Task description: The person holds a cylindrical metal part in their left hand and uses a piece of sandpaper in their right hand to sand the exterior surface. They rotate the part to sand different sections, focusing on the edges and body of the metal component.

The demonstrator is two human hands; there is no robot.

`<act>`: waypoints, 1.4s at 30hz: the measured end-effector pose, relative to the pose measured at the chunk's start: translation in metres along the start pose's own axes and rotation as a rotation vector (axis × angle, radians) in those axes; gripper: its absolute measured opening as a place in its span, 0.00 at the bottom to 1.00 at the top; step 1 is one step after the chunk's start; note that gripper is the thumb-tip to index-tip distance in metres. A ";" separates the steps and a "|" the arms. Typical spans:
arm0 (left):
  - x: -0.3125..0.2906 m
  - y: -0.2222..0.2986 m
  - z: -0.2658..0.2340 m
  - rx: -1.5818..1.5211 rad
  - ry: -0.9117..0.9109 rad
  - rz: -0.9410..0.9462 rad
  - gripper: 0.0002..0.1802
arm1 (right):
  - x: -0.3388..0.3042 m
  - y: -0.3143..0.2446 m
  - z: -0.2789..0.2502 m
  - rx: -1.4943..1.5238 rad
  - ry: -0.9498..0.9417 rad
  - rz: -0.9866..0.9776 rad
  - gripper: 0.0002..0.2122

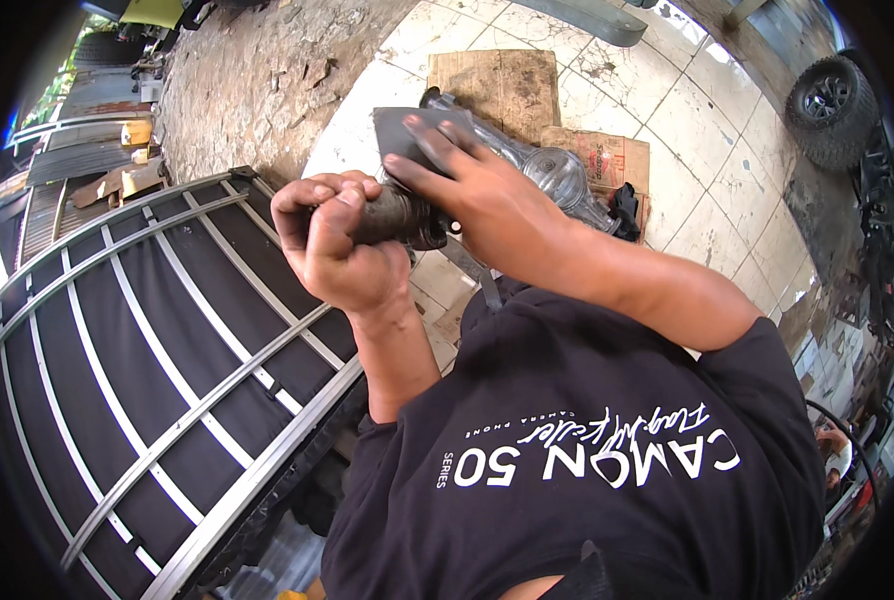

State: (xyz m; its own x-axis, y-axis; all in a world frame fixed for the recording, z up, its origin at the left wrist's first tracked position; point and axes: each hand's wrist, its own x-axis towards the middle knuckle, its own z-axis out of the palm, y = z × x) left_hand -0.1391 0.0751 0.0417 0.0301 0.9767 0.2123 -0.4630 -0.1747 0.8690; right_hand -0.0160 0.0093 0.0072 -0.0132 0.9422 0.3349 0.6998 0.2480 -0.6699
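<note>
Outside on dirty floor tiles point(667, 110), my left hand point(342, 245) squeezes a dark metal shaft point(392, 215) tight. My right hand point(467, 190) presses a grey sanding sheet point(407, 125) on it. I should rub evenly and hold steady.

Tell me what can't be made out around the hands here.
Head view only:
- Dark cylindrical part: its middle is wrapped by the left hand.
- Grey sanding sheet: its lower edge is covered by the right hand.
- Metal housing on the floor: its near end is hidden behind both hands.
</note>
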 end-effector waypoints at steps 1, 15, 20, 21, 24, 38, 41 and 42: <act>-0.002 0.002 0.001 0.009 -0.030 0.009 0.09 | 0.006 0.002 -0.001 -0.007 -0.033 -0.014 0.33; -0.007 -0.004 -0.026 -0.276 -0.274 -0.163 0.09 | 0.009 0.032 -0.013 0.140 -0.134 0.165 0.28; -0.006 -0.008 -0.031 -0.397 -0.294 -0.127 0.10 | -0.019 0.039 -0.025 0.759 -0.118 0.345 0.33; -0.006 -0.009 -0.031 -0.415 -0.293 -0.124 0.10 | -0.023 0.036 -0.024 0.811 -0.103 0.352 0.33; -0.004 -0.008 -0.036 -0.467 -0.321 -0.134 0.09 | -0.031 0.027 -0.023 0.804 -0.031 0.308 0.33; -0.012 -0.006 -0.038 -0.504 -0.331 -0.158 0.09 | -0.044 0.015 -0.022 0.886 0.083 0.341 0.29; -0.015 -0.006 -0.040 -0.513 -0.350 -0.146 0.10 | -0.044 0.014 -0.022 0.917 0.082 0.348 0.28; -0.015 -0.007 -0.040 -0.519 -0.361 -0.140 0.10 | -0.044 0.015 -0.023 0.859 0.055 0.320 0.28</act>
State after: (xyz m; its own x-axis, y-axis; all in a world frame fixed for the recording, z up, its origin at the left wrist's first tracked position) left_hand -0.1718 0.0667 0.0150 0.3754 0.8670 0.3277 -0.7984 0.1229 0.5894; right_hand 0.0111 -0.0340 -0.0028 0.1393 0.9881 0.0650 -0.1079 0.0804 -0.9909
